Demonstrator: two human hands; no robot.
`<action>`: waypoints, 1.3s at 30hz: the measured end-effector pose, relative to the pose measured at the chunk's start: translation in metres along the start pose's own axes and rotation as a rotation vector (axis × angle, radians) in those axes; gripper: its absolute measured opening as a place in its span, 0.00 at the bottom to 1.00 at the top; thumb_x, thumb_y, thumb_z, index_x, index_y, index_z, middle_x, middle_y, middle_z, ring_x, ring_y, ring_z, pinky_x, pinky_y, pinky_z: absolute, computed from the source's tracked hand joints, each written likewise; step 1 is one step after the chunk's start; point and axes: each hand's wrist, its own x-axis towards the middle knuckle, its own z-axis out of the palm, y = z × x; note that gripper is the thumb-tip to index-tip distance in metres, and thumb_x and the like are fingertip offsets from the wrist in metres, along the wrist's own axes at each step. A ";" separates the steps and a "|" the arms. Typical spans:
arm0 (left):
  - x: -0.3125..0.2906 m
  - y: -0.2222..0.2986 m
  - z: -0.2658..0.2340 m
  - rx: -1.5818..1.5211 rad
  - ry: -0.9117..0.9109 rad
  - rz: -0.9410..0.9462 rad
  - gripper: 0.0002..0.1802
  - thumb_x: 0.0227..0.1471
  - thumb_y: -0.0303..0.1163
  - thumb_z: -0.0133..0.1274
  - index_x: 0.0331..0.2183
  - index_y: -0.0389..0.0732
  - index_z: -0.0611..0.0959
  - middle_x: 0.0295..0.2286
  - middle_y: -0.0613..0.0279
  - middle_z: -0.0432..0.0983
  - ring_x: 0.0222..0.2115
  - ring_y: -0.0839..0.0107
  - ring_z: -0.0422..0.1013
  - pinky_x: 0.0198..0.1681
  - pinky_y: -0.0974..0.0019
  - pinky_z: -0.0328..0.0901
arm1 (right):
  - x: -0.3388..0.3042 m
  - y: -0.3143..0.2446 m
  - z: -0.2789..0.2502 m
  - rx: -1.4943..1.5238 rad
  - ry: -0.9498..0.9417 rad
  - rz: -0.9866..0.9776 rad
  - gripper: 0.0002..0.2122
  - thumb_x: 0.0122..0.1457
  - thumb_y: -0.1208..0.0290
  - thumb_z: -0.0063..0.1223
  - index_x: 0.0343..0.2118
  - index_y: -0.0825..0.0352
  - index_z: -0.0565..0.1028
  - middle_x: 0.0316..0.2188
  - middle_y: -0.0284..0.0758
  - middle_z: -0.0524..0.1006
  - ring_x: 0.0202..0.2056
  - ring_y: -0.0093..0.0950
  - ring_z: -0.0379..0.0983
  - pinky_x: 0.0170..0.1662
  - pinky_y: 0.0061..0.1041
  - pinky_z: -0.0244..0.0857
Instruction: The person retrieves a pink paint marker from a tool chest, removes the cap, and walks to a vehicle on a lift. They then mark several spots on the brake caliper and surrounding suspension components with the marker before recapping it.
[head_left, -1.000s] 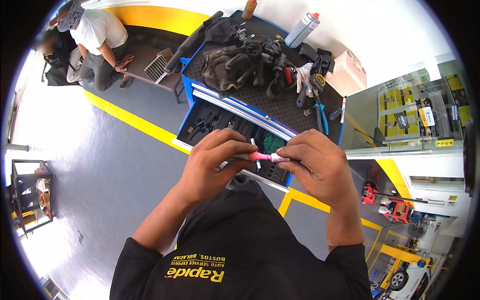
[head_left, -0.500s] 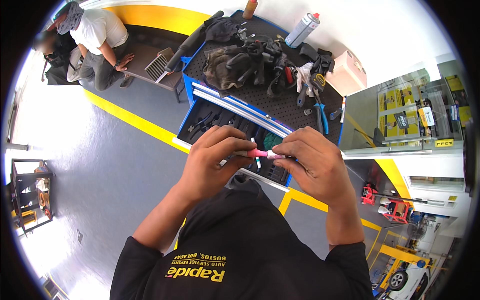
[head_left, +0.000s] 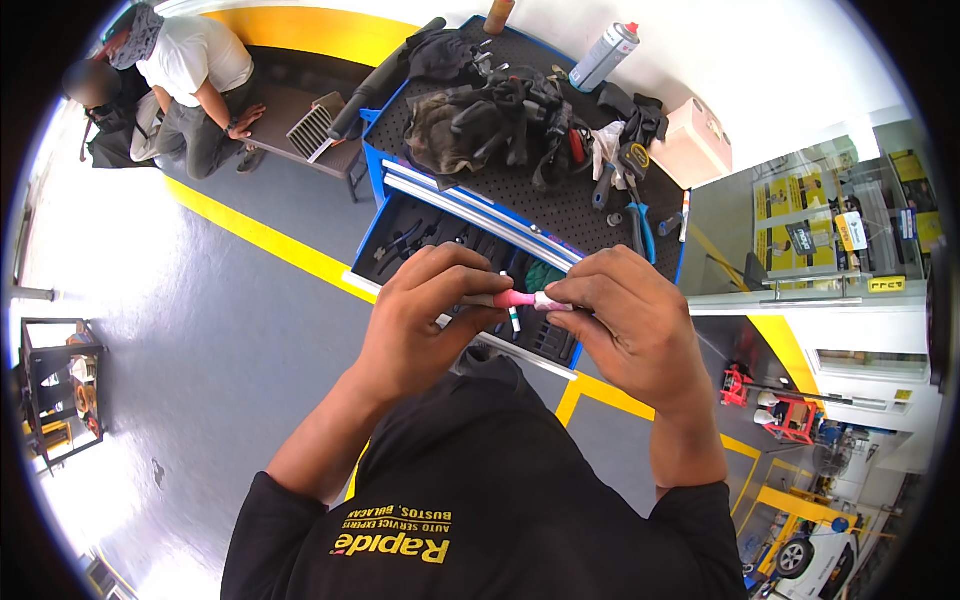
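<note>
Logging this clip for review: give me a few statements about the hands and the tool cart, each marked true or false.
1. Both hands hold one small pink object between them. True: the left hand grips one end and the right hand the other.
2. The blue tool cart has all its drawers shut. False: one drawer stands open, with tools inside.
3. A spray can stands on the cart's top near the wall. True.
4. The hands rest on the cart's top. False: they are raised in front of the chest, above the open drawer.
5. Dark gloves and rags lie on the cart's top. True.
</note>
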 end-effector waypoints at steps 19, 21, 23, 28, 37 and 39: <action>-0.003 0.000 0.003 -0.039 0.103 0.005 0.18 0.44 0.26 0.72 0.40 0.41 0.88 0.38 0.62 0.80 0.37 0.61 0.76 0.40 0.60 0.70 | 0.004 -0.004 0.004 -0.017 -0.030 0.027 0.12 0.46 0.83 0.72 0.35 0.70 0.82 0.32 0.39 0.80 0.33 0.34 0.77 0.34 0.30 0.71; -0.004 -0.001 0.002 -0.026 0.100 0.010 0.18 0.44 0.25 0.72 0.40 0.41 0.88 0.38 0.62 0.80 0.37 0.61 0.76 0.40 0.61 0.70 | 0.004 -0.005 0.005 -0.007 -0.017 0.036 0.12 0.46 0.84 0.72 0.35 0.70 0.82 0.32 0.39 0.79 0.33 0.34 0.77 0.34 0.30 0.71; -0.006 -0.001 0.002 -0.015 0.099 0.006 0.18 0.43 0.25 0.72 0.40 0.41 0.88 0.38 0.62 0.80 0.37 0.61 0.76 0.40 0.61 0.70 | 0.004 -0.006 0.005 0.001 -0.014 0.046 0.12 0.46 0.84 0.72 0.35 0.70 0.82 0.32 0.39 0.79 0.33 0.34 0.77 0.34 0.30 0.71; -0.007 -0.002 0.001 -0.048 0.102 -0.008 0.19 0.42 0.24 0.72 0.41 0.41 0.88 0.38 0.62 0.80 0.38 0.61 0.76 0.40 0.60 0.70 | 0.007 -0.006 0.005 -0.005 -0.010 0.015 0.12 0.47 0.84 0.71 0.35 0.70 0.82 0.33 0.39 0.80 0.33 0.34 0.77 0.34 0.30 0.70; -0.004 0.009 0.004 0.006 0.131 -0.005 0.19 0.44 0.23 0.71 0.42 0.40 0.88 0.38 0.61 0.80 0.37 0.61 0.77 0.40 0.60 0.71 | 0.009 0.000 -0.003 -0.002 -0.011 -0.023 0.12 0.46 0.85 0.70 0.35 0.70 0.82 0.33 0.39 0.79 0.33 0.34 0.77 0.35 0.30 0.70; -0.005 0.015 0.004 0.042 0.127 0.005 0.18 0.46 0.21 0.71 0.43 0.38 0.88 0.38 0.60 0.80 0.37 0.66 0.80 0.40 0.64 0.73 | 0.009 0.003 -0.004 0.022 -0.020 -0.069 0.12 0.46 0.85 0.70 0.35 0.70 0.82 0.33 0.39 0.79 0.33 0.35 0.77 0.35 0.30 0.70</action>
